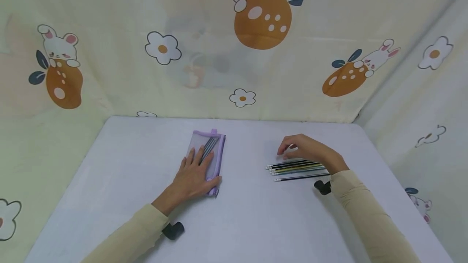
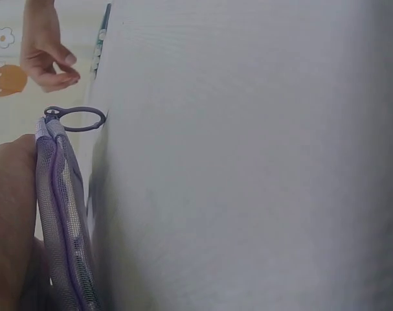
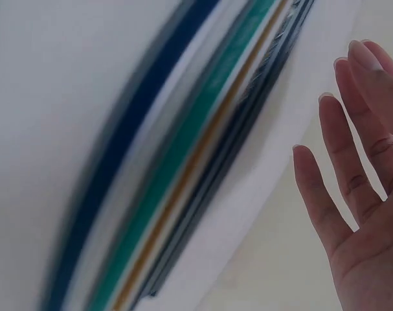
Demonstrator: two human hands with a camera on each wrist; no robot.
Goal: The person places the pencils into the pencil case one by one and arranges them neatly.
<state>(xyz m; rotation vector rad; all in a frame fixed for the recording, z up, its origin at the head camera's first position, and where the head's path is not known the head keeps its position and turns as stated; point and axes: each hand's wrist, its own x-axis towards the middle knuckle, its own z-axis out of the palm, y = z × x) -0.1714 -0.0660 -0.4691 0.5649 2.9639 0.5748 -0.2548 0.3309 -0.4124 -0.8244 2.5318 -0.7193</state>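
Observation:
A purple mesh zip pouch (image 1: 220,153) lies on the table with several dark pencils (image 1: 209,146) showing through its mesh. My left hand (image 1: 191,175) rests on it, fingers spread and straight. In the left wrist view the pouch (image 2: 61,214) appears edge-on, with a ring zipper pull (image 2: 83,118) at its end. To the right, several pencils (image 1: 294,167) lie side by side in dark, yellow and green colours. Just above their far side is my right hand (image 1: 303,147), fingers loosely bent and nothing held. The right wrist view shows these pencils (image 3: 177,155) beside the hand (image 3: 364,162), apart from it.
One dark pencil (image 1: 301,177) lies slightly apart on the near side of the row. A white table (image 1: 241,222) carries everything. Behind it and to the right hangs a patterned curtain (image 1: 204,104). Black wrist devices (image 1: 173,230) sit under both sleeves.

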